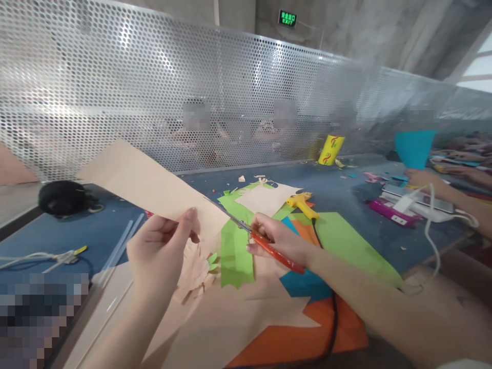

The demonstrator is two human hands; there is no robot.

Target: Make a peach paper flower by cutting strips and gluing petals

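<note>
Pale peach long paper sheet (149,184), pinched in the left hand (163,241) above the blue flat-topped bench (346,197), could buckle if its far end sags unsupported, making the red-handled metal scissors (279,256) gripped by the right hand (282,238) at its edge stray.

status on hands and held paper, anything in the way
Left hand pinches beige paper. Right hand on scissors, blades at paper. Black cord under right forearm.

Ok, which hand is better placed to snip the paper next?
Probably the right hand: it holds the scissors, blades at the paper, while the left hand pinches that sheet.
</note>
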